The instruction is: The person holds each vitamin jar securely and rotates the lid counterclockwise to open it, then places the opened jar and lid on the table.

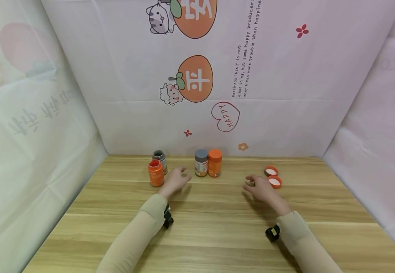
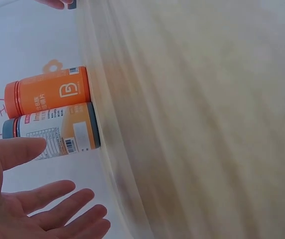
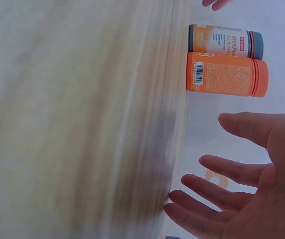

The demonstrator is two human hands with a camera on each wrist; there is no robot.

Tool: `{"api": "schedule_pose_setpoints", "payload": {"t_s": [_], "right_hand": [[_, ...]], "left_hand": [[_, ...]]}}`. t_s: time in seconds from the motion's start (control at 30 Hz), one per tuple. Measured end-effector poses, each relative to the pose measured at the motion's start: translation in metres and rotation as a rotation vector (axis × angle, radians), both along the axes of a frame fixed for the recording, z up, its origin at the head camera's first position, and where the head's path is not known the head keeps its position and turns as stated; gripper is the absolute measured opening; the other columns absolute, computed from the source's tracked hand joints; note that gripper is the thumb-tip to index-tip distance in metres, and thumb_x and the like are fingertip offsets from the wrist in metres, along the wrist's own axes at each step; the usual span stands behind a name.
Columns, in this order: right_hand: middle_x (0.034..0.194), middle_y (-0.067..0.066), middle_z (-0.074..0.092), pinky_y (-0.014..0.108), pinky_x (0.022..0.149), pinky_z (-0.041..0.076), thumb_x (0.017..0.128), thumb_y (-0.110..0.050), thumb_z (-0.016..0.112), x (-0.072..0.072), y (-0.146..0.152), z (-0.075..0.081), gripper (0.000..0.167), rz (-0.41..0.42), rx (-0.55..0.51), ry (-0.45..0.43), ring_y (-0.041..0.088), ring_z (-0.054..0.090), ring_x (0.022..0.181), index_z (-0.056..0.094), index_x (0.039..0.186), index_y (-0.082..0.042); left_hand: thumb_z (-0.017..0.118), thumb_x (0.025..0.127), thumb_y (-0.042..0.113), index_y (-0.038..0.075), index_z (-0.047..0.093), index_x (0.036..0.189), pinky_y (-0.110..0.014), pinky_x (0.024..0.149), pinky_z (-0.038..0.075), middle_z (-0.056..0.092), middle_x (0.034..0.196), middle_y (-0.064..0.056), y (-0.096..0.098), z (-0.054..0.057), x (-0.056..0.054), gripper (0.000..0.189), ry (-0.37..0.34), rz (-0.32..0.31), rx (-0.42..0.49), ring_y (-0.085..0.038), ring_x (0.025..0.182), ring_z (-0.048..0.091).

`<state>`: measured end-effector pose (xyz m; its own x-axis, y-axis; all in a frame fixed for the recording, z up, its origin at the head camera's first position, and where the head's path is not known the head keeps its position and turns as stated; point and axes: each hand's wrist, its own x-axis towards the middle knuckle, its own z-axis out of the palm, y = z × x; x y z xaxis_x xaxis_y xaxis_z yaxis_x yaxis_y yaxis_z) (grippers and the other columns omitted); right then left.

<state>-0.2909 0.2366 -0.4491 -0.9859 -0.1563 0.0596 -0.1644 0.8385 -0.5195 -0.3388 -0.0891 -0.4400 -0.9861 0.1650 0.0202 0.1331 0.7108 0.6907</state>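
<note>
Two capped bottles stand side by side at the back middle of the table: a white-labelled bottle with a grey cap (image 1: pixel 201 163) and an orange bottle with an orange cap (image 1: pixel 214 163). My left hand (image 1: pixel 175 181) is spread to their left, fingers apart and holding nothing. Beside it on the left are an uncapped orange bottle (image 1: pixel 156 173) and, behind that, an uncapped grey-necked bottle (image 1: pixel 163 161). On the right, my right hand (image 1: pixel 260 188) hovers with loose fingers, nothing in it. Two removed caps lie by it, an orange cap (image 1: pixel 275 182) and a darker-sided cap (image 1: pixel 271 171).
The wooden table (image 1: pixel 211 235) meets a white printed cloth (image 1: pixel 269 125) hung upright behind it. More cloth hangs along the left side (image 1: pixel 47 151) and the right side (image 1: pixel 371 151). A small black device (image 1: pixel 168 217) is strapped at the left wrist, another (image 1: pixel 273 233) at the right.
</note>
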Motion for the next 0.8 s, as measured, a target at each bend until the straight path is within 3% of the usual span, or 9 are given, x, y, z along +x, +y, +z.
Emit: {"api": "schedule_pose_setpoints", "payload": {"t_s": [0.37, 0.8], "right_hand": [[0.124, 0.028, 0.056, 0.053, 0.091, 0.045, 0.093, -0.026, 0.058, -0.004, -0.002, 0.000, 0.047, -0.002, -0.010, 0.009, 0.042, 0.055, 0.112, 0.052, 0.129, 0.005], [0.125, 0.029, 0.056, 0.052, 0.091, 0.046, 0.093, -0.025, 0.058, -0.004, -0.005, 0.002, 0.047, -0.003, -0.019, -0.002, 0.042, 0.054, 0.113, 0.052, 0.129, 0.005]], "left_hand": [[0.064, 0.089, 0.022, -0.001, 0.051, 0.133, -0.046, 0.103, 0.039, 0.053, 0.135, -0.018, 0.015, -0.003, -0.012, 0.051, 0.011, 0.011, 0.070, -0.034, 0.125, 0.049], [0.066, 0.088, 0.029, -0.001, 0.051, 0.132, -0.046, 0.100, 0.042, 0.054, 0.134, -0.019, 0.032, -0.008, -0.023, 0.056, 0.046, 0.026, 0.113, -0.034, 0.122, 0.051]]}}
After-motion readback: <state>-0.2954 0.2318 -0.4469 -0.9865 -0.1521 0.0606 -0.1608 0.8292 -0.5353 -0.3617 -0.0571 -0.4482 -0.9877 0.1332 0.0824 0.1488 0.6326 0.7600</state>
